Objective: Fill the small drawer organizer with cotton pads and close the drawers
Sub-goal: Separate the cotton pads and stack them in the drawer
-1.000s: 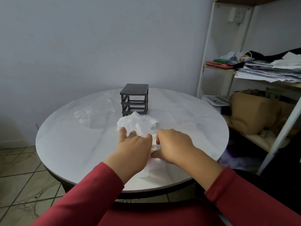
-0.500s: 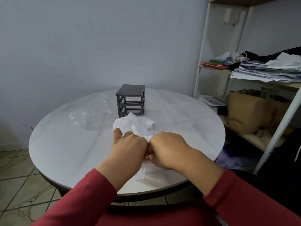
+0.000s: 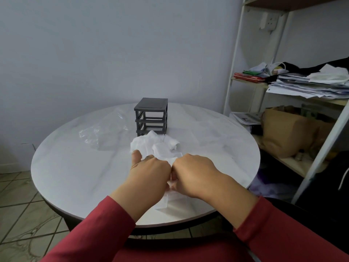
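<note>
A small dark grey drawer organizer (image 3: 151, 115) stands near the far side of the round white table (image 3: 75, 167); its frame looks open, with no drawers in the slots. A heap of white cotton pads (image 3: 156, 146) lies just in front of it. My left hand (image 3: 149, 174) and my right hand (image 3: 190, 173) meet knuckle to knuckle over the near end of the heap, fingers curled down onto white material (image 3: 166, 201) that sticks out beneath them. What exactly the fingers grip is hidden under the hands.
A crumpled clear plastic bag (image 3: 102, 133) lies left of the organizer. A white metal shelf unit (image 3: 236, 63) stands at the right with paper stacks (image 3: 306, 86) and a brown paper bag (image 3: 289, 133). Tiled floor (image 3: 17, 214) shows at the lower left.
My two hands have come together from a small gap until the knuckles touch. The camera view has shifted slightly; the organizer and the heap stay in place.
</note>
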